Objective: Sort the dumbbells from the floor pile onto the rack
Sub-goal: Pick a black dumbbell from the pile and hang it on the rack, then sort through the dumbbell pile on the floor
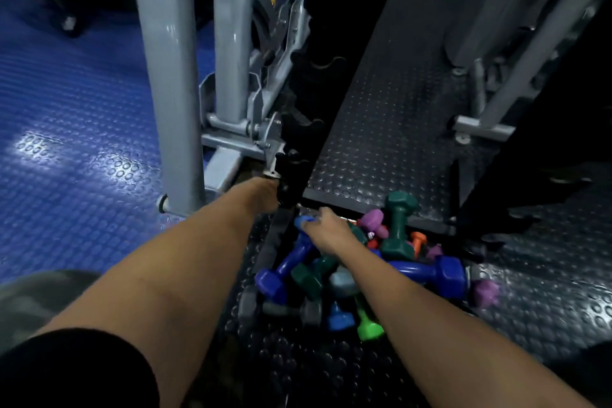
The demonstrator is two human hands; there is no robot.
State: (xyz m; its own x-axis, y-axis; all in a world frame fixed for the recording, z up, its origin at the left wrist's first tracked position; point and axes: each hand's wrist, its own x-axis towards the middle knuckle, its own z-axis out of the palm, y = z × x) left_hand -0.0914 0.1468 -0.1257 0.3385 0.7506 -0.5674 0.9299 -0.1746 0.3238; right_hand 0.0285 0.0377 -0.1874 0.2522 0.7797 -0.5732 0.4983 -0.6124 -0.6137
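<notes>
A pile of coloured dumbbells lies on the black studded floor at lower centre: a large blue one, a dark green one standing on end, purple, bright green and several others. My right hand rests on the top end of a blue dumbbell leaning in the pile, fingers closing on it. My left hand reaches to the foot of the black dumbbell rack, which rises toward the top centre; its fingers are hidden against the dark rack.
Grey steel posts of a gym machine stand just left of the rack. A raised black studded platform lies behind the pile. More grey frame legs stand at right. Blue studded matting covers the left floor.
</notes>
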